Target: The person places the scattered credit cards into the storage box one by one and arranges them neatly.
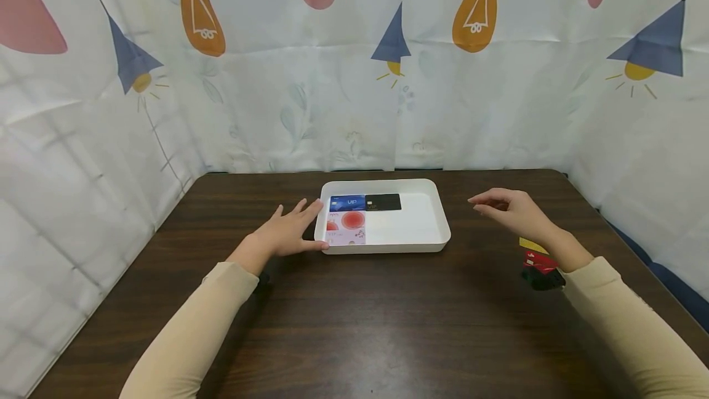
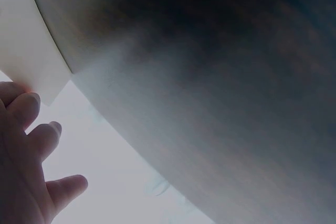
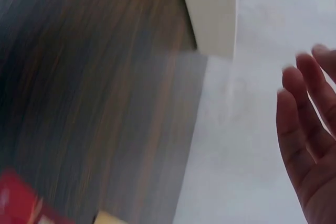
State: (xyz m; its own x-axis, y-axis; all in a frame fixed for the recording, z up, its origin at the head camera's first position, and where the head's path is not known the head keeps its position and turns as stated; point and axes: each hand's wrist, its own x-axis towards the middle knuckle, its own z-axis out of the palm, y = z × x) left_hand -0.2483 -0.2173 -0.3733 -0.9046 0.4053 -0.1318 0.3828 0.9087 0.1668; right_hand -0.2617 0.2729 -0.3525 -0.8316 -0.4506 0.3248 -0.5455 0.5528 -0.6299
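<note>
A curtain (image 1: 354,109) is hanging behind the tray, and a table (image 1: 365,313) is supporting it. The tray (image 1: 418,220) itself is lying between the two hands. The left hand (image 1: 290,229) is touching the tray's left rim, its fingers spreading apart. The right hand (image 1: 515,211) is hovering beyond the tray's right end, well apart from it, its fingers bending slightly and its thumb sitting near the forefinger with a gap showing. Inside the tray, a pink card (image 1: 346,228) is occupying the near left corner, close to the left thumb. A blue card (image 1: 347,203) is lying just behind it, and a black card (image 1: 383,202) is sitting just right of the blue one. Right of the tray, by the right wrist, a red card (image 1: 538,262) is lying beside a partly hidden yellow card (image 1: 533,245)
</note>
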